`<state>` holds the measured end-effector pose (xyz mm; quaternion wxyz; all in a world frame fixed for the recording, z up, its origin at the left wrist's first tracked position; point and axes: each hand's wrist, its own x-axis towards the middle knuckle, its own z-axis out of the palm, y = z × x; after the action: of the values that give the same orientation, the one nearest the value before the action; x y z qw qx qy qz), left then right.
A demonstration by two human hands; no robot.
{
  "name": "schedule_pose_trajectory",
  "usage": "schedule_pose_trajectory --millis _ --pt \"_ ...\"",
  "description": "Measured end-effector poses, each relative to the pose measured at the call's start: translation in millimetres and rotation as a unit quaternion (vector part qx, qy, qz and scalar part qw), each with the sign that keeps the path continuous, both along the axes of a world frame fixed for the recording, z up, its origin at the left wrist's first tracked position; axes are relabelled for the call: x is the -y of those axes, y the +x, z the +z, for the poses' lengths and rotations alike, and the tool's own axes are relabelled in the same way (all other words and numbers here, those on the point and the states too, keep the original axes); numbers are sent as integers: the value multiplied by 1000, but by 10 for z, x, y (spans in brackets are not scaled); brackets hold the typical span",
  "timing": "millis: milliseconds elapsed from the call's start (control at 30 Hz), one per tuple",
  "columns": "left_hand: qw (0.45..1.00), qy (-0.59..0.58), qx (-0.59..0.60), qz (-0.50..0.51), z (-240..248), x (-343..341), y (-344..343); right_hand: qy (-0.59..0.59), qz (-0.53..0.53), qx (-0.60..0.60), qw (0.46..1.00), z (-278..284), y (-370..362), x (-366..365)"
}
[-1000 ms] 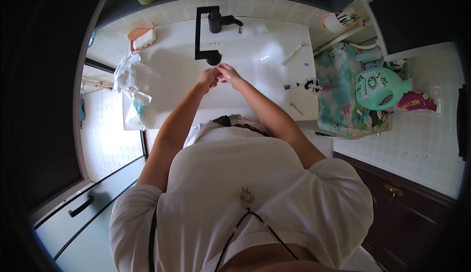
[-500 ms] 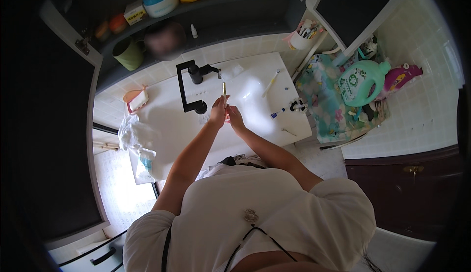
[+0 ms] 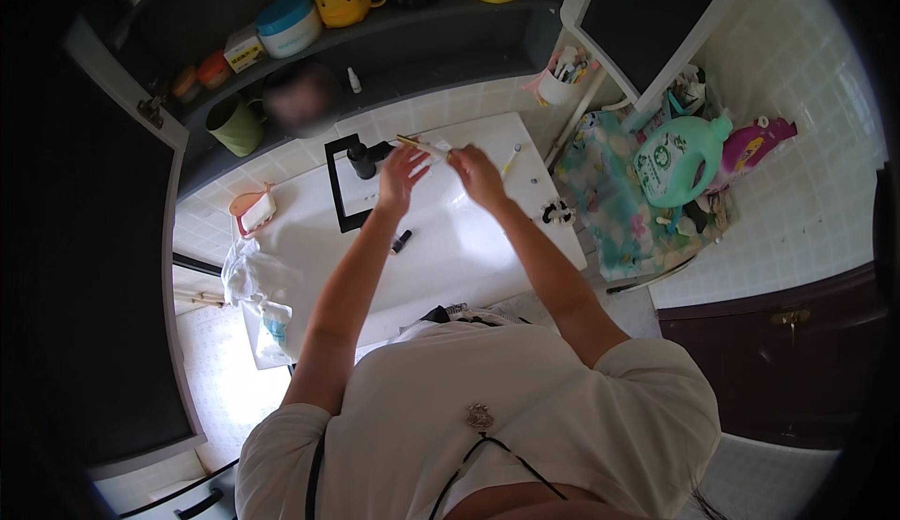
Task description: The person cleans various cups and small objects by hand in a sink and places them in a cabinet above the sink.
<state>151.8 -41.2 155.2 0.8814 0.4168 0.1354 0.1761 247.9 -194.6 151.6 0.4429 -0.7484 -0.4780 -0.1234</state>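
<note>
A slim stick (image 3: 435,151), white along its middle with a gold end, lies slantwise between my hands above the sink basin. My right hand (image 3: 478,178) is closed on its right end. My left hand (image 3: 401,182) is beside the gold end with its fingers spread; the frame does not settle whether a fingertip touches the stick. Below my left hand, a small dark cylinder (image 3: 401,241) lies on the white counter. The black faucet (image 3: 360,161) stands just left of my left hand.
A yellow-handled toothbrush (image 3: 511,161) and a black-and-white hair tie (image 3: 557,211) lie on the right of the counter (image 3: 323,286). At left are a soap dish (image 3: 253,211) and white cloth (image 3: 251,271). A green detergent bottle (image 3: 680,162) stands right; cups line the shelf (image 3: 441,28).
Both hands have moved farther from my body and drawn apart. The stick has turned from upright to slantwise. The dark cylinder now shows on the counter. The whole view has shifted slightly.
</note>
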Motion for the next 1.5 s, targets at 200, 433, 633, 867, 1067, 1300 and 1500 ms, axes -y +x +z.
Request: schedule_pose_trajectory --millis 200,433,633,867,1067,1300,1500 --pt "983 173 -28 56 666 -239 308 22 4 155 988 746 691 -111" --pt "789 584 -85 173 1111 -355 862 29 6 132 991 1117 1320 -105" --pt "605 745 -48 276 979 -453 1278 -42 -15 160 986 1164 1780 -108" --pt "616 732 -94 278 876 -368 1394 -28 -3 152 988 1097 1929 -105" --pt "610 743 -83 262 904 -303 1358 16 -28 155 987 953 1976 -98" --pt "624 729 -82 268 832 -334 1352 94 -110 173 974 815 1788 -217" --pt "576 744 -109 320 752 -157 1145 155 -186 183 953 699 1102 -310"
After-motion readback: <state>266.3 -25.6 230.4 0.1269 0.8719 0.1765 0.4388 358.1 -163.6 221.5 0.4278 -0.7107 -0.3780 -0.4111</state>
